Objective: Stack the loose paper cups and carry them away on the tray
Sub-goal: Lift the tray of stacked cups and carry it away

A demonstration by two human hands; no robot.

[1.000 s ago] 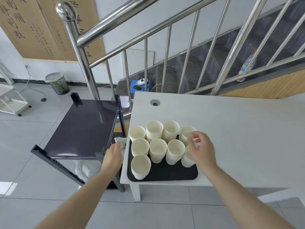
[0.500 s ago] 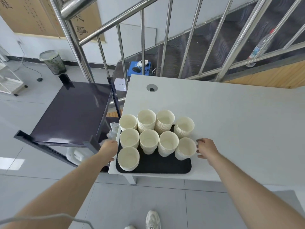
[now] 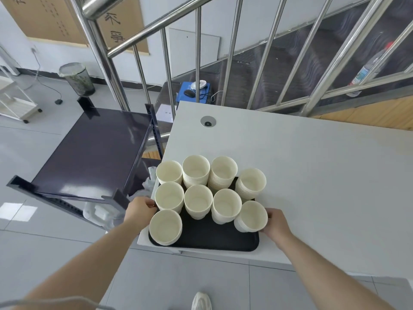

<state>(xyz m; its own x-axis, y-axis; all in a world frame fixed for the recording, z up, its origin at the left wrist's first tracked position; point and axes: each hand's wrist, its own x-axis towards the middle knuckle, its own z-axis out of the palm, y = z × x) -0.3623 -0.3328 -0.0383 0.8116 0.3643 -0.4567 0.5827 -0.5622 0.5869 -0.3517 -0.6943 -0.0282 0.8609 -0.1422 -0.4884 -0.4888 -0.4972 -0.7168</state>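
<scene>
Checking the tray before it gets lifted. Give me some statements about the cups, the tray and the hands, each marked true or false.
1. Nine stacks of paper cups stand on the black tray. True.
2. The tray sits on the dark shelf. False: it sits on the white table.
3. The left hand is at the tray's left edge, the right hand at its right edge. True.
4. One cup lies tipped over. False: all stand upright.

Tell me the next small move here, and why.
Probably lift the tray straight up, level. The left hand and right hand are at its two short ends, the cups all stand stacked on it, and it still rests on the table.
</scene>
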